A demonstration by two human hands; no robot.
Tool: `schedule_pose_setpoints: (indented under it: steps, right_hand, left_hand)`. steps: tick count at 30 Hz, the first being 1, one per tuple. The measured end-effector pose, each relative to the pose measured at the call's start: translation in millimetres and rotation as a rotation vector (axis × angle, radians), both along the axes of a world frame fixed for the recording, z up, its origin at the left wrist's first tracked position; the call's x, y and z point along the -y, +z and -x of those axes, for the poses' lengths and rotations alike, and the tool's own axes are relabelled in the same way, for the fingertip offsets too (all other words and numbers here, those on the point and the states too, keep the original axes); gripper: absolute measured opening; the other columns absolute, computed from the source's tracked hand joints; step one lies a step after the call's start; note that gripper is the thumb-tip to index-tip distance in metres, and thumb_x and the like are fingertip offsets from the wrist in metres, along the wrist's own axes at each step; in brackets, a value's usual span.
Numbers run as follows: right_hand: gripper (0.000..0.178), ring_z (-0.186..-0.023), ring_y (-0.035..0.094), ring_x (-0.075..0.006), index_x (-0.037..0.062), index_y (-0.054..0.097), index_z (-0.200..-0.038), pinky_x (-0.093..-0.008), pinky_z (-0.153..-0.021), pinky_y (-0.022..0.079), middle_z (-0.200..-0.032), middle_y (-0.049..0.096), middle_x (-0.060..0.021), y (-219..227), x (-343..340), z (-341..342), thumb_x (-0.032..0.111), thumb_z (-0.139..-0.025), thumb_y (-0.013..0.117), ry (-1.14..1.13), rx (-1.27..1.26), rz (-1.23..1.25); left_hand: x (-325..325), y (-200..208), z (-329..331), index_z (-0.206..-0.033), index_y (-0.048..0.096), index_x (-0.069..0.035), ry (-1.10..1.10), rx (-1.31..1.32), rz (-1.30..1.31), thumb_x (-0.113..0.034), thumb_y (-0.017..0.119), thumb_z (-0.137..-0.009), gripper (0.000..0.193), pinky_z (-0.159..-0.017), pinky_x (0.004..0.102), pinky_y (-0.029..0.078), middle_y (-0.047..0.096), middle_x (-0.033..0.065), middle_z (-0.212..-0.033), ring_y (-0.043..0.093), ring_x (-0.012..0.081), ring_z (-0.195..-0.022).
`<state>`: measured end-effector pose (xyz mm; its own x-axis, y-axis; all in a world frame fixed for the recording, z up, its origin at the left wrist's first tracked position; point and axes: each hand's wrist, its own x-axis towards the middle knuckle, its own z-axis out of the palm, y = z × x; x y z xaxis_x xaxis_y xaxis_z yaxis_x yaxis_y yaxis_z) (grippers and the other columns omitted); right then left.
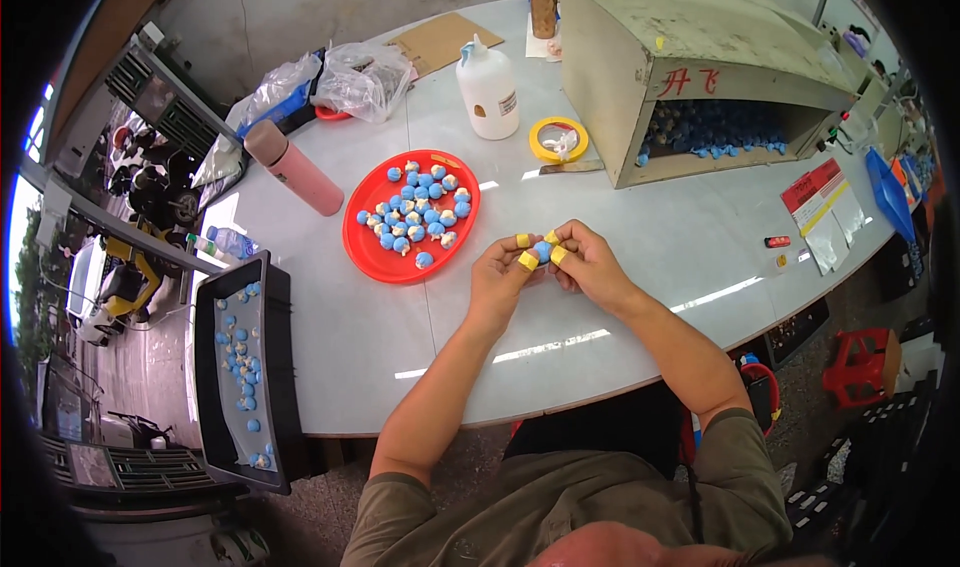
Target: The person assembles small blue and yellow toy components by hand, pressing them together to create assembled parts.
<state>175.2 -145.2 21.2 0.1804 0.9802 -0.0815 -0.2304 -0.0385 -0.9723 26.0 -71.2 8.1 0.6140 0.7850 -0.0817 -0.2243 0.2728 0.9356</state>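
Between the fingertips of my left hand (499, 275) and my right hand (596, 263) is a small blue ball-shaped piece (543, 252). Both hands pinch it just above the table, and yellow tape wraps several of my fingertips. Left of my hands stands a round red plate (374, 263) heaped with small blue-and-cream pieces (412, 207). One blue piece (424, 260) lies apart near the plate's front rim. My fingers cover part of the held piece, so its far side is hidden.
A black bin (292, 367) with more blue pieces is at the left edge. Behind the plate are a pink flask (300, 175) and a white bottle (488, 92). A yellow tape roll (558, 140) and a knife blade (572, 168) lie before a large box (700, 57) holding blue pieces.
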Motion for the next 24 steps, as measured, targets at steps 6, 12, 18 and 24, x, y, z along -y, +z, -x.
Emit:
schedule_pose_setpoints:
  steps: [6,12,18,24]
  right_hand:
    - [0.007,-0.061,0.048,-0.0051,0.0013,0.052,-0.098,-0.0210,-0.053,0.040,-0.076,0.056,-0.0014,-3,-2,-10,0.004,-0.091,0.053,0.075,0.230,-0.025]
    - [0.011,-0.070,0.055,-0.0060,-0.0006,0.052,-0.097,-0.0222,-0.062,0.045,-0.081,0.060,-0.0039,5,2,-9,-0.004,-0.087,0.049,0.136,0.358,-0.059]
    - [0.012,-0.074,0.057,-0.0086,-0.0015,0.051,-0.096,-0.0243,-0.066,0.047,-0.084,0.060,-0.0061,-1,2,-8,-0.005,-0.085,0.047,0.137,0.373,-0.074]
    - [0.014,-0.075,0.055,-0.0094,-0.0025,0.051,-0.096,-0.0256,-0.066,0.047,-0.084,0.059,-0.0066,-7,1,-7,-0.007,-0.083,0.046,0.110,0.402,-0.115]
  left_hand:
    - [-11,3,7,-0.111,0.056,0.009,-0.132,-0.222,-0.083,-0.007,0.058,-0.092,0.025,-0.075,0.0277,0.057,0.065,0.0146,-0.102,0.068,0.0210,-0.091]
    - [-13,2,9,-0.106,0.055,0.012,-0.182,-0.193,-0.065,0.004,0.057,-0.087,0.021,-0.076,0.0264,0.058,0.065,0.0164,-0.100,0.068,0.0210,-0.089]
    - [-12,-8,8,-0.103,0.056,0.012,-0.178,-0.110,-0.054,0.008,0.055,-0.085,0.018,-0.079,0.0279,0.058,0.064,0.0164,-0.100,0.068,0.0206,-0.090]
    - [-14,-18,7,-0.101,0.057,0.012,-0.155,-0.074,-0.060,0.008,0.057,-0.084,0.018,-0.079,0.0271,0.057,0.065,0.0156,-0.098,0.067,0.0197,-0.090]
